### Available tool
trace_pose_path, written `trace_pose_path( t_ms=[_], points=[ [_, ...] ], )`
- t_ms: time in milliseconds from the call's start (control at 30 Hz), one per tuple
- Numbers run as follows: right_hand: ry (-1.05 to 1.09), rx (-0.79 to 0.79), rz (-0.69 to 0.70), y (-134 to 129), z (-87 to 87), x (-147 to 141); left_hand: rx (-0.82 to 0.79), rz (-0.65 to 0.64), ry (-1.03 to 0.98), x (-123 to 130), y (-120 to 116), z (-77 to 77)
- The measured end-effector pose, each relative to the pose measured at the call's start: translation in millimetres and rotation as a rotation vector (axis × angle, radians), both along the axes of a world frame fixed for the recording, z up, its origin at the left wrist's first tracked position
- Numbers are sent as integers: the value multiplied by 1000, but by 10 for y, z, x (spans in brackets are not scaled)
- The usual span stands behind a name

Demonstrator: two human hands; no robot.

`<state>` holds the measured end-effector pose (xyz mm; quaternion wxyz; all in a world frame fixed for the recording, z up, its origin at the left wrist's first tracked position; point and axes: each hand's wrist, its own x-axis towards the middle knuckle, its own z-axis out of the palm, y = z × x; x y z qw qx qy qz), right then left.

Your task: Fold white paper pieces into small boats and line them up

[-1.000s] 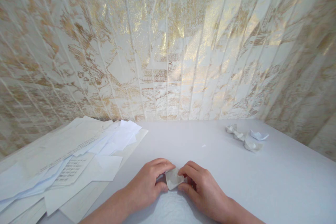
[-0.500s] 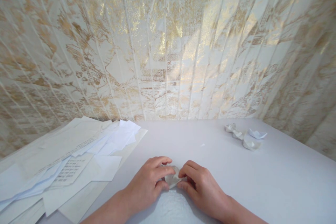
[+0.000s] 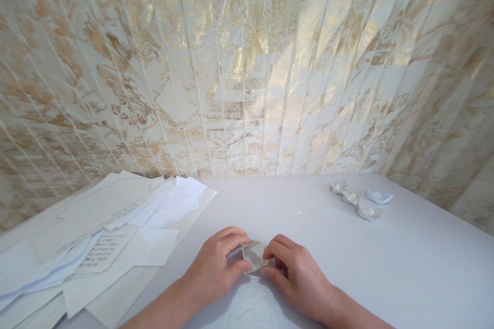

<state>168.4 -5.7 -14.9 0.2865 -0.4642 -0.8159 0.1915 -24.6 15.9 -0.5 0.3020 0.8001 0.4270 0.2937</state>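
Observation:
A small piece of folded paper (image 3: 254, 255), greyish white with creased faces, is between my two hands at the front of the table. My right hand (image 3: 299, 270) pinches its right side with thumb and fingers. At the left side, my left hand (image 3: 221, 263) curves around it, the thumb at the lower corner and the fingertips at the upper one. Its underside and right end are hidden by my fingers.
Loose sheets of paper (image 3: 116, 272), some printed, lie in a spread pile on the left. Several small folded paper pieces (image 3: 369, 212) sit at the back right. A tiny paper scrap (image 3: 298, 212) lies mid-table. A patterned curtain (image 3: 247, 87) hangs behind the table.
My left fingers have lifted off the front of the folded paper to its upper left edge, baring more of it. My right hand has hardly moved.

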Motion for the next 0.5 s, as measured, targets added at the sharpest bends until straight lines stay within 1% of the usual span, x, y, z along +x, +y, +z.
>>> trace_pose_path(
  t_ms=[33,100,233,300,367,500],
  points=[
    [1,2,-3,-3,-6,-2,-32,13,-26,16,-6,6],
    [8,11,-7,-16,-16,-6,-171,50,-137,48,-18,4],
    [59,56,-8,-42,-21,-9,-575,186,-567,88,-41,-29],
    [92,80,1,-48,-21,-10,-724,230,-711,95,-53,-34],
    [117,101,11,-52,-18,-12,-816,240,-778,103,-65,-24],
    [118,132,40,-72,8,-21,-862,238,-795,126,-85,17]
  ],
)
